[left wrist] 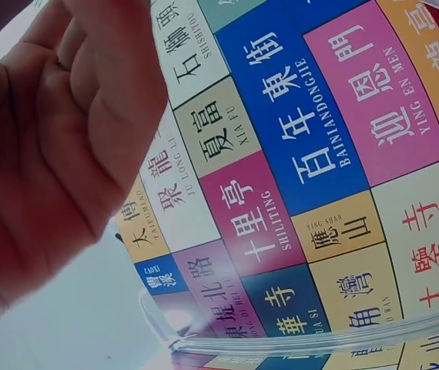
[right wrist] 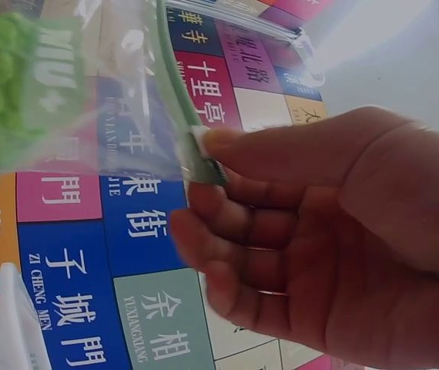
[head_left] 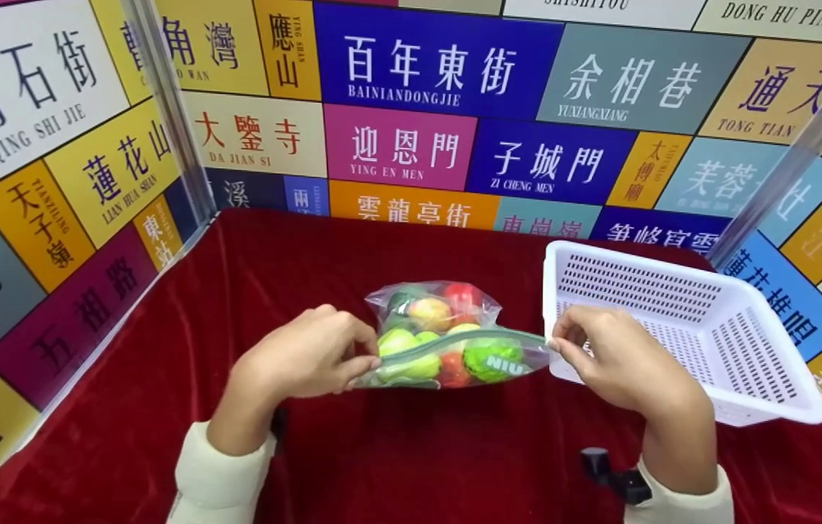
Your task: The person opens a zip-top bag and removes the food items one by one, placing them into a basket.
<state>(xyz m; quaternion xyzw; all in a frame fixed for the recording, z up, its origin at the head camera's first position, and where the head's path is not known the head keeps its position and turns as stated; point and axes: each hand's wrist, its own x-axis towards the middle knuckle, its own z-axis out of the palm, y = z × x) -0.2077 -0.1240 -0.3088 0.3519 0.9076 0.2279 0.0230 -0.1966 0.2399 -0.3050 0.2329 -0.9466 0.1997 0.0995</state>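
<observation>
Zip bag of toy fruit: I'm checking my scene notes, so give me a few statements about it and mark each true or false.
1. Both hands hold the zip bag by its green seal strip. True: the left hand pinches one end and the right hand the other.
2. The bag lies inside the white basket. False: it is held up beside the basket, over the red cloth.
3. The bag holds green, red and yellow toy fruit. True.
4. The basket is full of fruit. False: no fruit shows in it.

The left hand (head_left: 309,356) covers the bag's (head_left: 447,342) left end; the fruit (head_left: 431,314) inside blurs behind plastic.
</observation>
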